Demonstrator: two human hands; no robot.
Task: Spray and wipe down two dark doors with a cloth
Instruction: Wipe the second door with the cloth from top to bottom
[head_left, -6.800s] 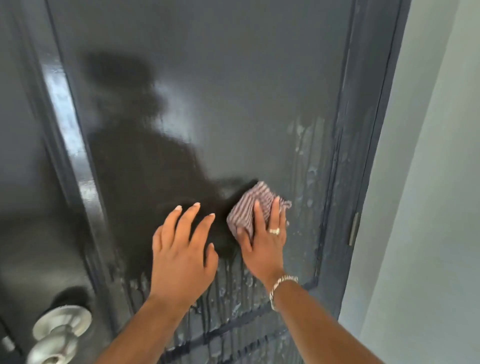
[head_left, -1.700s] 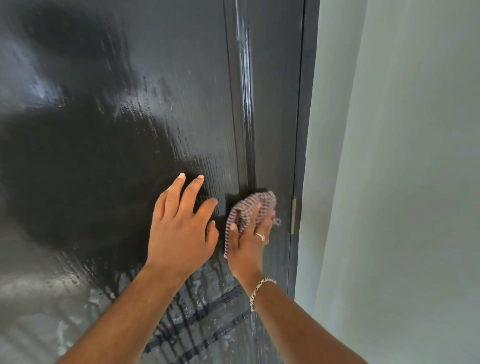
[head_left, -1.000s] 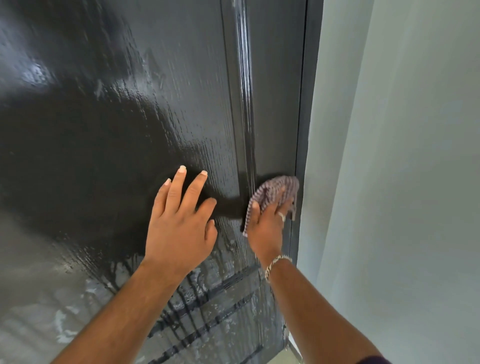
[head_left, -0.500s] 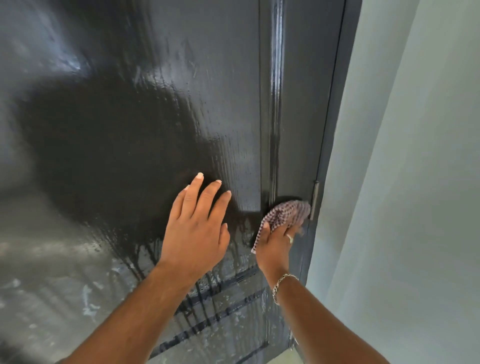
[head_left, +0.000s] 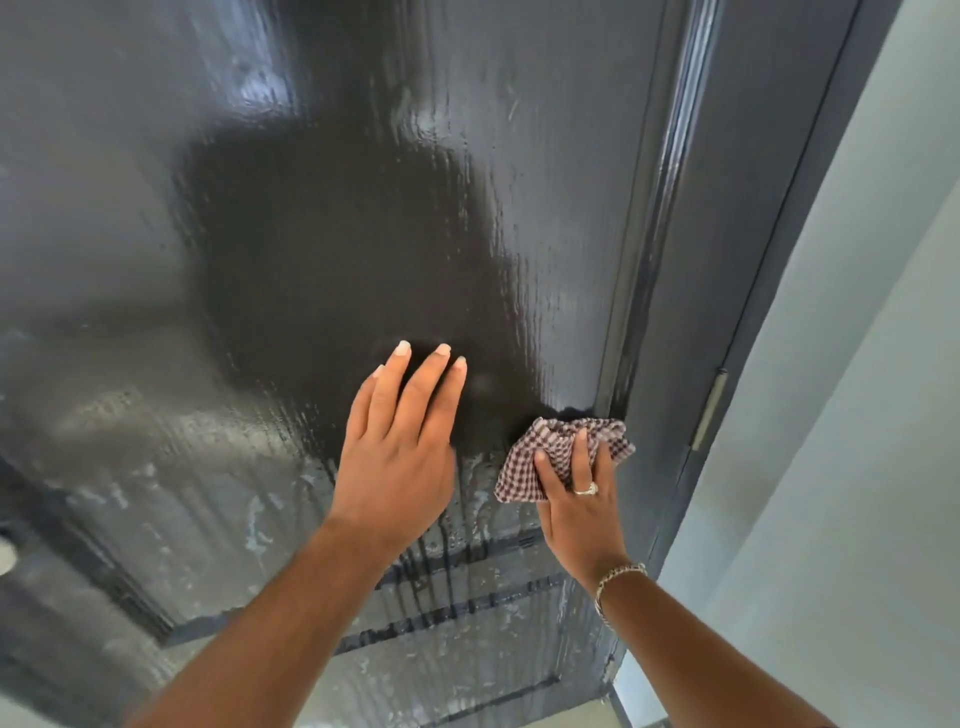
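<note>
Now the checked cloth (head_left: 563, 457) sits lower and back toward the panel edge of the wet dark door (head_left: 337, 249). Right hand (head_left: 579, 512) presses it flat with straight fingers. Left hand (head_left: 400, 447) rests open on the panel. Wiping goes on; next, I think, rub down over the drips below.

In front of you stands the glossy dark grey panelled wooden door (head_left: 322, 249), wet with streaks running down its lower panels. Flat against it lie your left hand (head_left: 397, 447) and, to the right, a bunched red-and-white checked cloth (head_left: 550, 452) pressed on under your right hand (head_left: 579, 506).
</note>
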